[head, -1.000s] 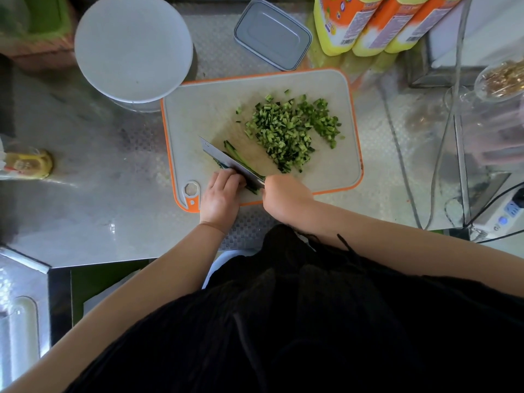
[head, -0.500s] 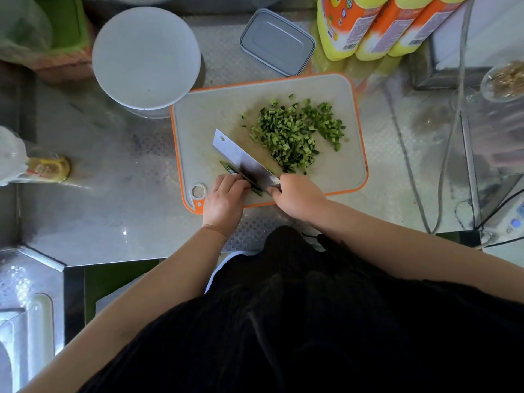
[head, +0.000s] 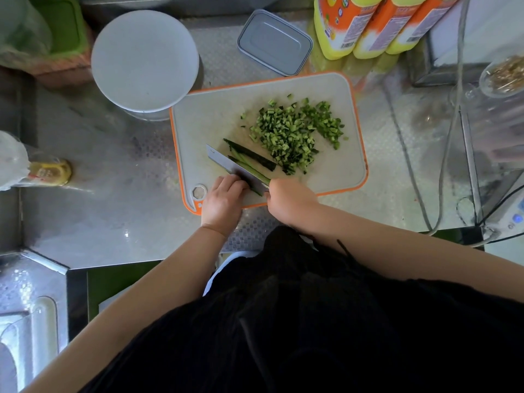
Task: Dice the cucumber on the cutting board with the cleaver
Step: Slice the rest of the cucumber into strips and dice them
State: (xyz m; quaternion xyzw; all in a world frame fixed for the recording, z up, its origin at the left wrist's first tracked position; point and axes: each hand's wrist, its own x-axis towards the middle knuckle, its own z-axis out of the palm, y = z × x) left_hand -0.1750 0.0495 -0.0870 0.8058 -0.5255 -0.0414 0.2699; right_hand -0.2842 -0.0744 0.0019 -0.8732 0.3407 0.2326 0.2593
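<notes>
A grey cutting board with an orange rim (head: 215, 114) lies on the steel counter. A heap of diced cucumber (head: 295, 129) covers its middle right. Several long cucumber strips (head: 249, 154) lie slantwise in front of the heap. My right hand (head: 289, 199) grips the cleaver's handle at the board's near edge, and the cleaver blade (head: 226, 164) rests along the strips' left side. My left hand (head: 224, 201) sits with curled fingers at the strips' near end, right against the blade. The handle is hidden inside my right hand.
A large white round lid (head: 144, 61) stands just left behind the board. A grey rectangular tin (head: 273, 42) and three yellow-orange bottles (head: 365, 21) line the back. Cables (head: 408, 154) and a clear jar (head: 504, 78) are on the right, a small yellow jar (head: 51, 173) on the left.
The cleaver blade, tilted flat over the strips half a second ago, has come back upright beside them. The strips show again, lying a little further toward the diced heap.
</notes>
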